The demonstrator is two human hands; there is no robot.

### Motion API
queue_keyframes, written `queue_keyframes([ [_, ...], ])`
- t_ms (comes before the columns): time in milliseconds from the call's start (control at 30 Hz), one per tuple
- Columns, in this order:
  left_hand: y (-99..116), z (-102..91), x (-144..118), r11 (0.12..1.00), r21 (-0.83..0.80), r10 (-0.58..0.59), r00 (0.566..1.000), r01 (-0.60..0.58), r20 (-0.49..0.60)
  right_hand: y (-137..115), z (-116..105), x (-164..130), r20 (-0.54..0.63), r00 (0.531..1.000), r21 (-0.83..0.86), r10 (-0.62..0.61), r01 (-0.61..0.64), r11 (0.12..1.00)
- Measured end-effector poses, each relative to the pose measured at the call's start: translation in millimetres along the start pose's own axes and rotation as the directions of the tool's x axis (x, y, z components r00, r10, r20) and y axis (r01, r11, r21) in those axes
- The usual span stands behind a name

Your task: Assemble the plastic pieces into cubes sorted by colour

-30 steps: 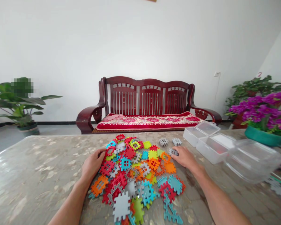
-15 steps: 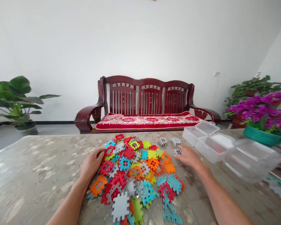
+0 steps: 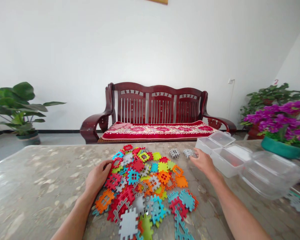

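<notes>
While the left hand lies flat and loosely spread on the left edge of the tile pile, its fingertips touch red and orange tiles at lower centre of the frame. Tiles there are red, orange, blue, green and grey, overlapping on the marbled table. Right of centre, the right hand reaches to a grey tile lying apart from the pile; its fingers cover the tile's right edge, and whether they pinch it or only touch it cannot be told. Just left of that tile lies a second grey tile, also clear of the pile. Clear plastic boxes stand just right of the hand, with a larger clear tub at the right edge. Purple flowers in a green pot sit at far right. A red bench stands behind the table at centre, a leafy plant at far left. A small red mark, perhaps a "2", shows on the wall at upper right; nothing else is readable.
</notes>
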State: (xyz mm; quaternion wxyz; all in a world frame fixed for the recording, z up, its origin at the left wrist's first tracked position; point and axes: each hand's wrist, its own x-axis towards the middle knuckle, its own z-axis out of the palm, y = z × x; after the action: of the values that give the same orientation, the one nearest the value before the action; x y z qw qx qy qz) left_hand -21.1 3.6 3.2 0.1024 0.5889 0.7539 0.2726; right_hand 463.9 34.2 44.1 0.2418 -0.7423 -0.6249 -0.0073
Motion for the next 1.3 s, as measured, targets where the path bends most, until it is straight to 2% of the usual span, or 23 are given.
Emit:
queue_keyframes([
  [167,1.0,-1.3,-1.3,1.0,0.011,-0.001,1.0,0.001,-0.019,1.1,6.0,32.0,-0.002,1.0,-0.061,0.01,-0.01,0.998],
  [267,1.3,-1.7,-1.5,1.0,0.0,-0.006,1.0,0.006,-0.018,-0.7,10.1,45.3,0.036,0.999,-0.106,0.004,0.0,0.994],
  [400,2.3,-2.3,-1.4,1.0,-0.008,-0.001,1.0,0.001,-0.012,-2.0,12.1,50.8,0.098,0.995,-0.147,-0.005,0.019,0.989],
  [467,3.7,-3.1,-1.9,1.0,-0.005,-0.004,1.0,0.004,-0.008,-1.1,11.1,47.8,0.071,0.997,-0.134,-0.009,0.018,0.991],
  [567,7.7,-5.9,-5.3,1.0,-0.008,-0.004,1.0,0.004,-0.007,0.2,9.2,33.7,-0.016,0.998,0.005,-0.058,0.058,0.998],
  [667,13.4,-10.8,-11.6,1.0,-0.008,0.013,0.998,-0.014,-0.058,-2.2,8.0,4.2,0.037,0.984,0.27,-0.174,0.158,0.95],
  [733,17.6,-15.2,-15.5,1.0,0.002,0.021,0.994,-0.021,-0.108,-6.2,5.9,-23.6,0.123,0.943,0.391,-0.309,0.24,0.888],
  [800,23.0,-20.6,-17.4,0.999,-0.029,0.029,0.99,-0.033,-0.138,-11.1,1.4,-54.6,0.199,0.864,0.442,-0.463,0.342,0.829],
  [900,36.1,-31.2,-18.7,0.966,-0.228,0.097,0.987,-0.125,-0.131,-18.5,-8.7,-99.4,0.319,0.727,0.479,-0.608,0.43,0.766],
  [967,47.9,-40.3,-23.8,0.906,-0.366,0.195,0.977,-0.212,-0.084,-22.0,-15.0,-124.3,0.365,0.669,0.464,-0.647,0.472,0.75],
  [1033,59.1,-49.8,-37.2,0.861,-0.411,0.322,0.947,-0.298,-0.012,-23.6,-19.0,-143.7,0.393,0.644,0.434,-0.656,0.5,0.75],
  [1100,65.9,-57.0,-60.0,0.828,-0.369,0.47,0.881,-0.422,0.048,-24.0,-20.3,-157.4,0.416,0.639,0.394,-0.646,0.514,0.762],
  [1200,66.0,-57.8,-103.5,0.72,-0.282,0.691,0.693,-0.634,0.204,-26.0,-18.5,-167.3,0.439,0.636,0.343,-0.634,0.534,0.773],
  [1233,64.3,-55.2,-117.1,0.689,-0.251,0.725,0.635,-0.681,0.266,-27.9,-17.6,-168.0,0.438,0.638,0.331,-0.634,0.541,0.773],
  [1300,61.7,-47.1,-138.3,0.627,-0.202,0.767,0.55,-0.752,0.331,-33.9,-16.0,-166.5,0.411,0.652,0.313,-0.637,0.555,0.771],
])
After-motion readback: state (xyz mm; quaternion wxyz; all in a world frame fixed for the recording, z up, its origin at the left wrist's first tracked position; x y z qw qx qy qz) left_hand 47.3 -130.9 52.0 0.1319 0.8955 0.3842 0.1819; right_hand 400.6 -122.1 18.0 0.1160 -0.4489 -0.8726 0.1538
